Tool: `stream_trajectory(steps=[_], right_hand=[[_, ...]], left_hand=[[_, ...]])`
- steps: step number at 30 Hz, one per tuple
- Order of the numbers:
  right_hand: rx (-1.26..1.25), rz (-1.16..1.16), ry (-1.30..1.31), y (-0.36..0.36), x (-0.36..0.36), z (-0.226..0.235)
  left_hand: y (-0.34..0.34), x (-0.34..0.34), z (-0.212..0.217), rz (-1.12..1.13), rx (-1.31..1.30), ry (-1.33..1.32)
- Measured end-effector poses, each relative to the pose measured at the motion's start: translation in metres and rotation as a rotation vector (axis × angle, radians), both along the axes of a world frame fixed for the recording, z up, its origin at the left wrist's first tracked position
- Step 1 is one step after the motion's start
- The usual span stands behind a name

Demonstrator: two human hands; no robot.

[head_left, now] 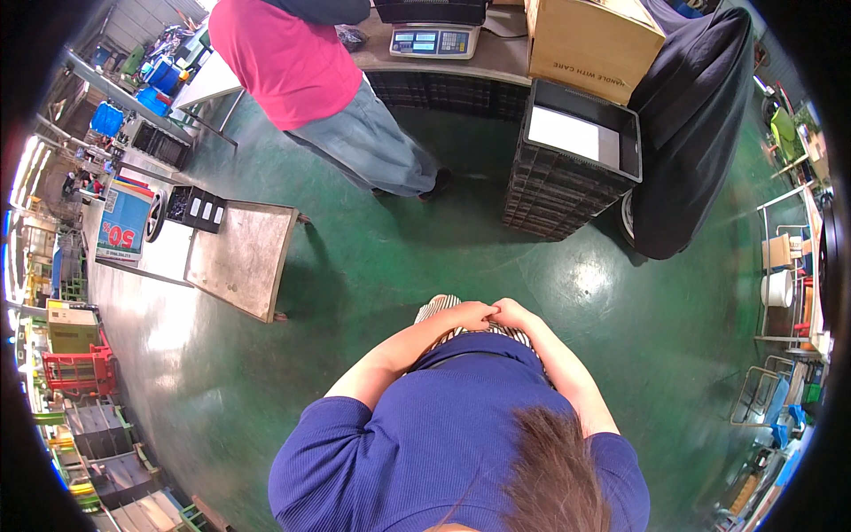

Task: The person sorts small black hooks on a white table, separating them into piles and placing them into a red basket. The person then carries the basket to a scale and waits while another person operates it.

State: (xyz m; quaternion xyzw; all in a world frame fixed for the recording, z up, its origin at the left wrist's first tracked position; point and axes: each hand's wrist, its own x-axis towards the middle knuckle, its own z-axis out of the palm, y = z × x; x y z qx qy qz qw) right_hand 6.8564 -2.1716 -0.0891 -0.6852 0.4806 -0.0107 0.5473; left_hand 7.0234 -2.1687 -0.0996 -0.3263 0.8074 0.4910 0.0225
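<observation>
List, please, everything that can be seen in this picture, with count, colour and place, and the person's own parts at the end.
Green painted floor: one, green, under everything.
Flat metal platform cart: one, grey, left of centre.
Small black tray with white cards: one, black, at the cart's far end.
Stack of black plastic crates: one stack, black, upper right; pale sheet in the top one.
Brown cardboard box: one, brown, on the counter at top.
Weighing scale with keypad: one, pale, on the counter.
Other person in a pink shirt and blue jeans: one, at top.
White bucket: one, white, right edge.
Left hand: bare, clasped with the right.
Right hand: bare, before the body.
</observation>
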Motion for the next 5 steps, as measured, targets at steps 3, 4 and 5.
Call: stream_trajectory(steps=[3,4,5], right_hand=[[0.003,0.001,-0.009,0.0016,0.0008,0.0017],[0.007,-0.003,-0.015,0.0022,-0.0002,0.0003],[0.008,-0.005,-0.013,0.0032,-0.0011,-0.0001]], left_hand=[[0.001,-0.0004,0.0008,-0.023,0.015,-0.028],[0.0006,-0.0012,0.0032,-0.034,0.014,-0.027],[-0.0001,-0.0017,0.0067,-0.045,0.013,-0.026]])
